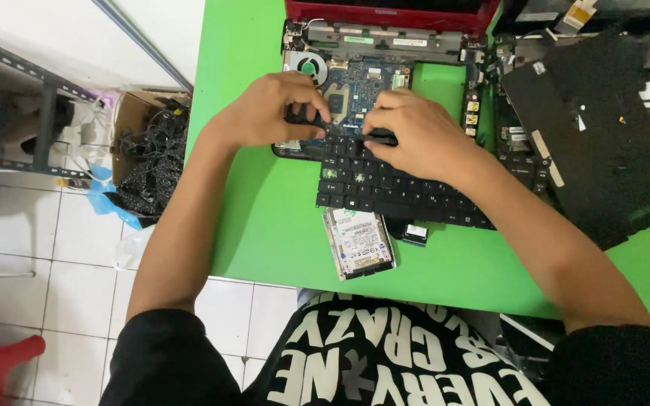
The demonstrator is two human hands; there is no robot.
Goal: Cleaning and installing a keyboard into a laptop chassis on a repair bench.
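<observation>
A black laptop keyboard (385, 188) lies loose on the green table (265, 225), partly over an opened laptop base with a bare blue circuit board (362, 79) and a round fan (310, 68). My left hand (272, 109) grips the keyboard's far left edge. Its far edge near the middle is pinched by my right hand (415, 139). The red laptop lid (385, 11) stands at the back.
A silver hard drive (359, 242) and a small black part (414, 233) lie near the table's front edge. A black laptop cover panel (603, 143) lies at right. Left of the table stand a cardboard box of cables (148, 150) and a metal shelf (24, 98).
</observation>
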